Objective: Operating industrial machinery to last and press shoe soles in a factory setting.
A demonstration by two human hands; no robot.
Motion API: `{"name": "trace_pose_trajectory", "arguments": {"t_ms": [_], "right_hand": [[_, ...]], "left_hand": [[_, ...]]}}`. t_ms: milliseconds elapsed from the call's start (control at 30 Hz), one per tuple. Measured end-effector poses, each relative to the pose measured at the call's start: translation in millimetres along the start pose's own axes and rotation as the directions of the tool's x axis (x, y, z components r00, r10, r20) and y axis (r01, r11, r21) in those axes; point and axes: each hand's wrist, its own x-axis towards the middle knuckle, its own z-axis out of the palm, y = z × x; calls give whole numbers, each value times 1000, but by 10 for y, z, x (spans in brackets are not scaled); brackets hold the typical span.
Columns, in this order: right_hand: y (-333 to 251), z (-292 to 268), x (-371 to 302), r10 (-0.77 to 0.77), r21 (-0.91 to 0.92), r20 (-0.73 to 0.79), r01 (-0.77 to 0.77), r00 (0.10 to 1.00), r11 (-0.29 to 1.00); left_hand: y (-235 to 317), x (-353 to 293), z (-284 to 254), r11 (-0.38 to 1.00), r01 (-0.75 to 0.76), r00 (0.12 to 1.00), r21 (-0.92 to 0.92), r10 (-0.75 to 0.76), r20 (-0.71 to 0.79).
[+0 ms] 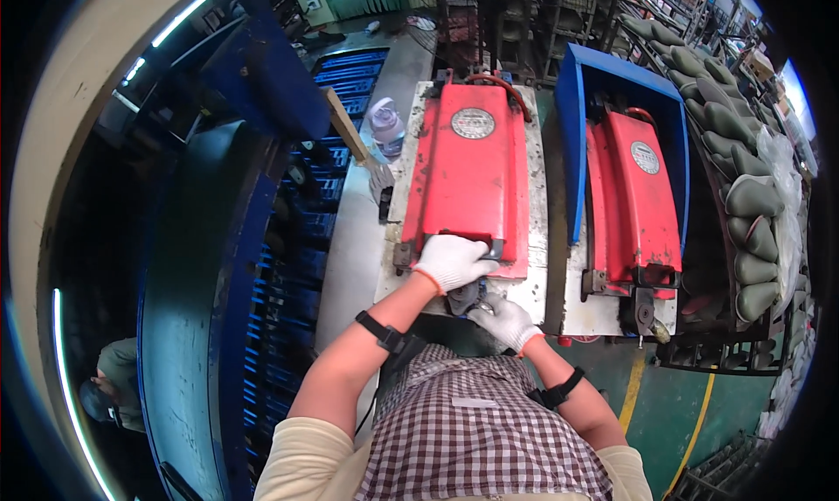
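In front of me lies a long red machine cover [463,182] with a round dial plate near its far end. My left hand [452,262], in a white knitted glove, is at its near end. The fingers bend around the black handle [494,250] there. A dark grey piece [463,299], perhaps fabric or rubber, sits just below that end. Beside it on the right is my right hand [507,321], also gloved, with fingers curled inward against the piece's lower edge. What its fingertips pinch is too small to make out.
A second red machine [634,195] stands at the right inside a blue hood [572,143]. Further right, a rack carries several grey-green shoe-shaped forms [753,197]. A clear plastic bottle [385,127] stands left of the near machine. Blue machinery [197,309] fills the left; a person [118,383] is beyond it.
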Motion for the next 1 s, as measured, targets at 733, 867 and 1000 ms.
{"name": "trace_pose_trajectory", "arguments": {"t_ms": [733, 867, 1000], "right_hand": [[347, 337, 229, -45, 168, -176, 75, 983, 983], [224, 279, 251, -9, 199, -142, 37, 990, 979], [285, 308, 217, -41, 244, -191, 88, 981, 966]], "left_hand": [[52, 127, -92, 997, 32, 982, -75, -17, 186], [-57, 107, -3, 997, 7, 994, -71, 1, 113], [55, 195, -37, 999, -16, 988, -36, 21, 150]]}}
